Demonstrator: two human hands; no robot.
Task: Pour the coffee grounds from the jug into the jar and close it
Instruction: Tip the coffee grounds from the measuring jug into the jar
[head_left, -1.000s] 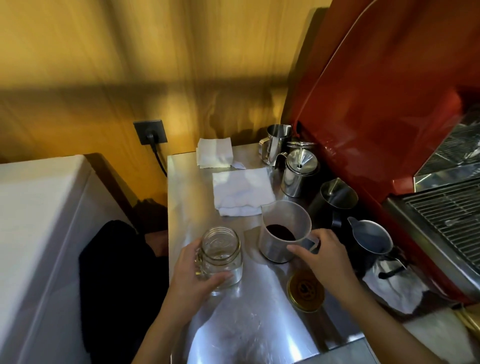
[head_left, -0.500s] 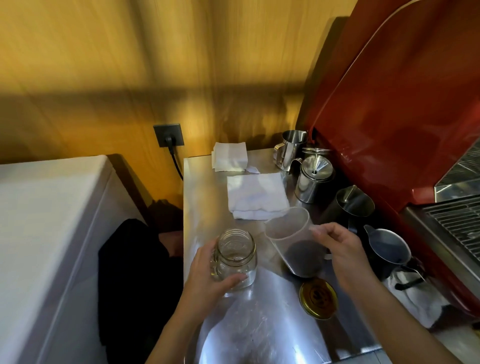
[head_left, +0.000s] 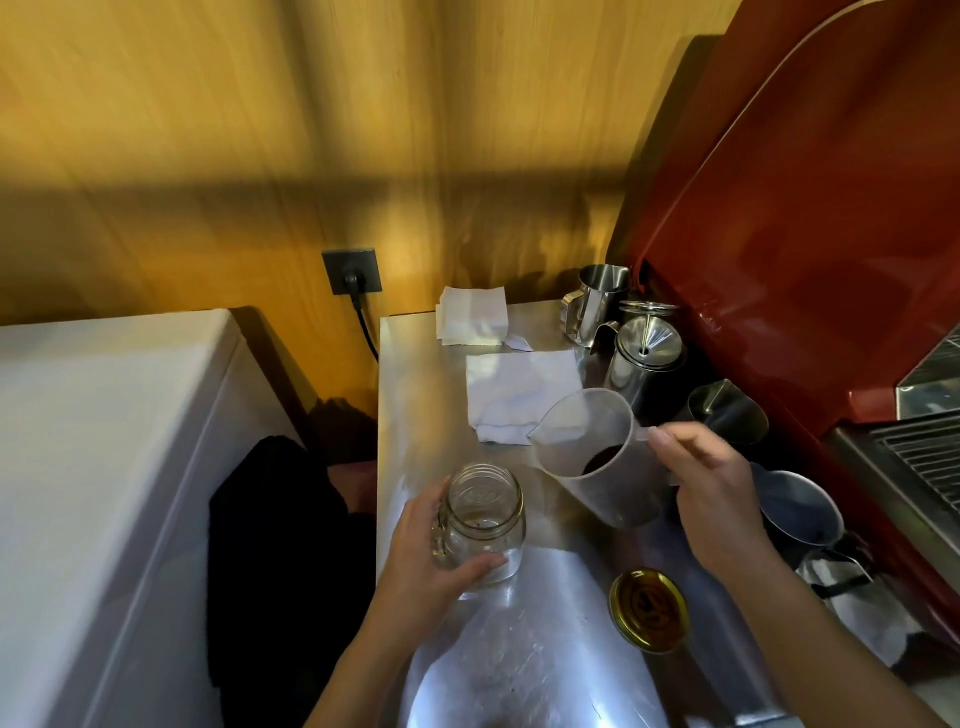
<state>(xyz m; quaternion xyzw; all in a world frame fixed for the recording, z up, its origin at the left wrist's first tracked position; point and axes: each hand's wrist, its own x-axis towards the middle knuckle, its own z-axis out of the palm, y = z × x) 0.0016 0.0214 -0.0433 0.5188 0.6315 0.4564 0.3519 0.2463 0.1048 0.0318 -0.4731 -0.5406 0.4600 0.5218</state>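
Stainless-steel counter (head_left: 431, 415) against wood-panelled wall. Left hand (head_left: 431, 561) wraps the upright, open clear glass jar (head_left: 485, 519) — fingers curled around its side. Right hand (head_left: 711, 493) grips the translucent plastic jug (head_left: 597, 457) by its handle — raised, tilted, dark coffee grounds (head_left: 602, 460) inside. Gold metal lid (head_left: 649, 608) lies nearby.

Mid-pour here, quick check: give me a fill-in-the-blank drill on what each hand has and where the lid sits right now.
1. The left hand steadies the open glass ____ on the steel counter.
2. The right hand holds the plastic jug by its ____, tilted with the spout toward the jar.
3. The coffee grounds are inside the ____.
4. The gold lid lies on the counter, ____ the jar.

Missing words: jar; handle; jug; off
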